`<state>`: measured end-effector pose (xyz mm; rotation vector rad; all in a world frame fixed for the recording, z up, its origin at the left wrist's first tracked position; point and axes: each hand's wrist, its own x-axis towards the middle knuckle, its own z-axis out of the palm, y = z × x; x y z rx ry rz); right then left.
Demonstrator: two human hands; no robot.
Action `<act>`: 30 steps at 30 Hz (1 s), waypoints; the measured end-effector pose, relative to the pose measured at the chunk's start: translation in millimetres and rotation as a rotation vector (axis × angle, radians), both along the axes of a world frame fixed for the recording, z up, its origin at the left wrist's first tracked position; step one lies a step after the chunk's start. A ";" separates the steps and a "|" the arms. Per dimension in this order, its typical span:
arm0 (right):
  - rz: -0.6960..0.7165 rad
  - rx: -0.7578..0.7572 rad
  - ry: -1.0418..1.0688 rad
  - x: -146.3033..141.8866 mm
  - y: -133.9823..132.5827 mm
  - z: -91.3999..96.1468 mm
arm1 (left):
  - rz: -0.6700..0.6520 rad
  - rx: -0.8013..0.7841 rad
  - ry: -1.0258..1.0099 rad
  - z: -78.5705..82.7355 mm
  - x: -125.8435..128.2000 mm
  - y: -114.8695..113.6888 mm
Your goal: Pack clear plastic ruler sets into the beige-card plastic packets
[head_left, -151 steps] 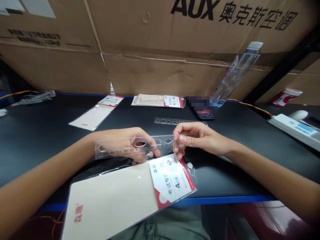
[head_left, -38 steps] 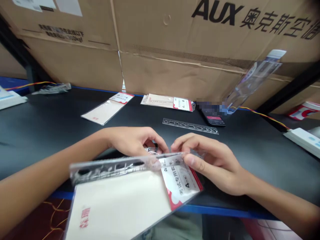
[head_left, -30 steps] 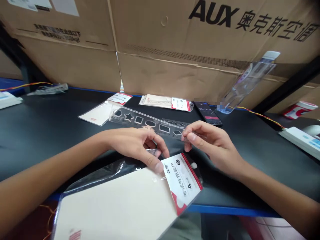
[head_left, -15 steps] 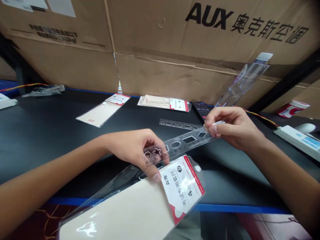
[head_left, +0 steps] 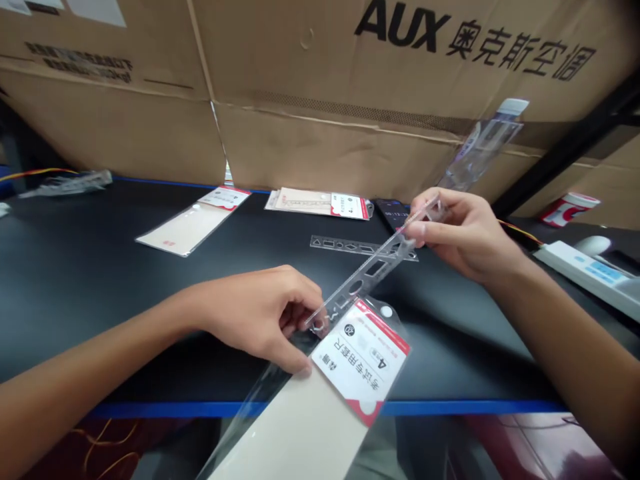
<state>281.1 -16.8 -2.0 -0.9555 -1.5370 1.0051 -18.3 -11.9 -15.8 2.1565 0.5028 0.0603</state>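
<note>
The transparent ruler point(head_left: 364, 279) is pinched near its upper end by the right hand point(head_left: 463, 233) and held slanting over the desk point(head_left: 100, 287); its lower end is held beside the left hand point(head_left: 265, 317), by which the clear sleeve point(head_left: 305, 433) is gripped. The desk's blue front edge is overhung by the sleeve. "考试专用套尺", "4" and "20" are printed on its label point(head_left: 363, 363), "AUX" on the carton point(head_left: 320, 143) behind.

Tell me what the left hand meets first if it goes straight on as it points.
Likely the near end of the clear ruler held by the right hand; it overlaps the left hand in view, so contact is unclear.
</note>
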 end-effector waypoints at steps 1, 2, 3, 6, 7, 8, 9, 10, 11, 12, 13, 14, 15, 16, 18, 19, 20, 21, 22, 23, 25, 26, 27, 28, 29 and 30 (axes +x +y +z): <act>-0.002 0.019 0.013 -1.7 -0.4 -0.2 | -0.004 -0.004 -0.005 -0.2 -0.5 -0.1; -0.004 0.036 0.028 -3.4 -0.9 -0.2 | -0.005 -0.012 -0.011 -0.6 -0.9 0.0; -0.005 0.050 0.042 -4.9 -1.5 -0.1 | -0.002 -0.019 -0.017 -1.1 -1.2 0.2; -0.001 0.082 0.067 -8.9 -3.0 0.2 | 0.001 -0.019 -0.036 -2.4 -0.5 0.4; 0.002 0.089 0.069 -10.0 -3.5 0.1 | 0.001 -0.015 -0.044 -2.5 0.2 0.2; 0.005 0.093 0.067 -11.0 -4.0 -0.1 | 0.002 -0.011 -0.051 -2.4 1.0 -0.1; 0.006 0.095 0.065 -11.8 -4.4 -0.4 | 0.004 -0.007 -0.057 -2.1 1.8 -0.5; 0.008 0.092 0.062 -12.3 -4.8 -0.8 | 0.008 -0.003 -0.062 -1.8 2.7 -0.9; 0.013 0.086 0.057 -12.6 -5.0 -1.3 | 0.013 0.003 -0.066 -1.5 3.5 -1.3; 0.023 0.070 0.045 -12.7 -5.2 -1.9 | 0.019 0.010 -0.067 -1.2 4.2 -1.8; 0.037 0.044 0.036 -12.6 -5.2 -2.6 | 0.023 0.021 -0.068 -1.0 4.8 -2.2; 0.057 0.011 0.035 -12.3 -4.9 -3.4 | 0.025 0.035 -0.068 -1.0 5.4 -2.7; 0.076 -0.027 0.041 -12.0 -4.5 -4.3 | 0.027 0.050 -0.069 -1.0 5.9 -3.1; 0.092 -0.065 0.058 -11.8 -3.8 -5.3 | 0.027 0.065 -0.069 -1.3 6.4 -3.5; 0.105 -0.128 0.109 -12.1 -2.2 -7.6 | 0.029 0.089 -0.076 -2.0 7.3 -4.1; 0.105 -0.148 0.132 -12.6 -1.3 -8.7 | 0.031 0.097 -0.081 -2.3 7.6 -4.3; 0.104 -0.164 0.148 -13.4 -0.5 -9.7 | 0.034 0.103 -0.085 -2.7 7.9 -4.4; 0.102 -0.174 0.162 -14.4 0.1 -10.5 | 0.038 0.106 -0.088 -3.0 8.1 -4.6; 0.102 -0.179 0.176 -15.5 0.4 -11.1 | 0.042 0.107 -0.088 -3.1 8.3 -4.8; 0.098 -0.180 0.192 -16.5 0.5 -11.5 | 0.046 0.107 -0.085 -3.1 8.4 -5.0; 0.086 -0.179 0.223 -18.2 0.1 -11.3 | 0.051 0.110 -0.076 -2.8 8.5 -5.8; 0.078 -0.183 0.232 -18.7 -0.3 -10.9 | 0.051 0.115 -0.073 -2.6 8.6 -6.3; 0.073 -0.185 0.236 -18.9 -0.9 -10.4 | 0.050 0.122 -0.071 -2.5 8.7 -6.9; 0.070 -0.186 0.236 -19.0 -1.3 -10.0 | 0.049 0.132 -0.072 -2.4 8.8 -7.4; 0.069 -0.184 0.229 -19.0 -1.7 -9.8 | 0.047 0.144 -0.075 -2.4 9.1 -7.9; 0.071 -0.179 0.220 -19.0 -2.0 -9.9 | 0.046 0.157 -0.080 -2.5 9.4 -8.2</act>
